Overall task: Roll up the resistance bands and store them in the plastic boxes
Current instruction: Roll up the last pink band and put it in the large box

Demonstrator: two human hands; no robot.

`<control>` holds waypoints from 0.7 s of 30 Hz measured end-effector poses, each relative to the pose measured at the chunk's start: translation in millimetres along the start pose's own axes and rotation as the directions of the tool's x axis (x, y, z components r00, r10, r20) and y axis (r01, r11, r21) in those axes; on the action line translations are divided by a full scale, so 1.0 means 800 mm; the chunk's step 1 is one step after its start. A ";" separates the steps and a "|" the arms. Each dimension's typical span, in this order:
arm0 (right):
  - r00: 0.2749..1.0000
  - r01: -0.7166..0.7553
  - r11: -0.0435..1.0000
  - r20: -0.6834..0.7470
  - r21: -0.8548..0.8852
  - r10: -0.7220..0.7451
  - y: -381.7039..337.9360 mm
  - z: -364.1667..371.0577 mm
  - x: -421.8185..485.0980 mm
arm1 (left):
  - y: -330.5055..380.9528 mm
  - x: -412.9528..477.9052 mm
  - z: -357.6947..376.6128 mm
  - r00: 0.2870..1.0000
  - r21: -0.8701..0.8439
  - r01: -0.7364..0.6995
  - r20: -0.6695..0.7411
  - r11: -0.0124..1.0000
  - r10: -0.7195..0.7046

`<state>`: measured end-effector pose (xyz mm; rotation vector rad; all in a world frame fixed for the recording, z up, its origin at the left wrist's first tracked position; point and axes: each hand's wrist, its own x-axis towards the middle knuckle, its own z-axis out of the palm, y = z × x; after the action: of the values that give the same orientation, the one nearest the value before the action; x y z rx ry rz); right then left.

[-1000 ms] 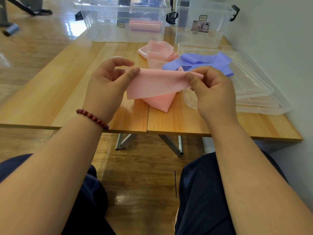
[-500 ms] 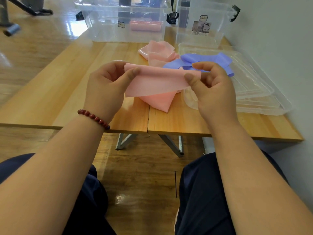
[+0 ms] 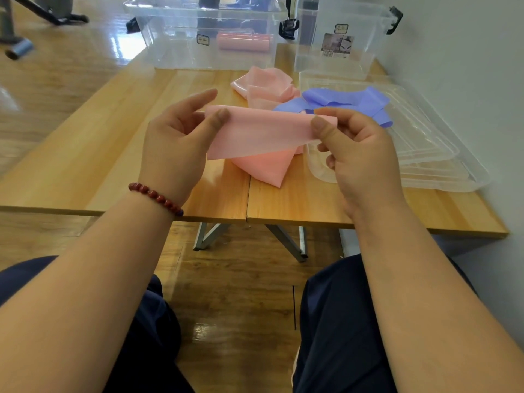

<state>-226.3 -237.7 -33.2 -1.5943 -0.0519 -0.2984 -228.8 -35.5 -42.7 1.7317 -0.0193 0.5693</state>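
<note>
Pink resistance band (image 3: 266, 131) was held above the table's (image 3: 113, 154) near edge, its stretched end lying left to right, the rest trailing toward the far edge. Left hand (image 3: 175, 148) and right hand (image 3: 360, 154), apart, each pinched a top corner. A purple band (image 3: 346, 99) lay beyond.

Pink band (image 3: 263, 134), purple band (image 3: 348, 100), clear boxes (image 3: 181, 38), dark-red bracelet (image 3: 154, 195).

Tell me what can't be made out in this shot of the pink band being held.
Head view only:
- Pink resistance band: whether the pile behind belongs to it; the held span covers the join.
- Smaller plastic box: label print too small.
- Large plastic box: top cut off by the frame edge; pink roll inside blurred.
</note>
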 end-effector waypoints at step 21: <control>1.000 0.024 1.000 -0.007 -0.005 -0.024 -0.001 0.000 -0.002 | -0.004 0.000 -0.001 0.994 -0.065 -0.113 -0.001 0.991 0.113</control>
<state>-227.9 -237.1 -33.2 -1.5979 -0.0651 -0.3235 -227.7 -34.0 -45.5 1.6758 -0.1375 0.6428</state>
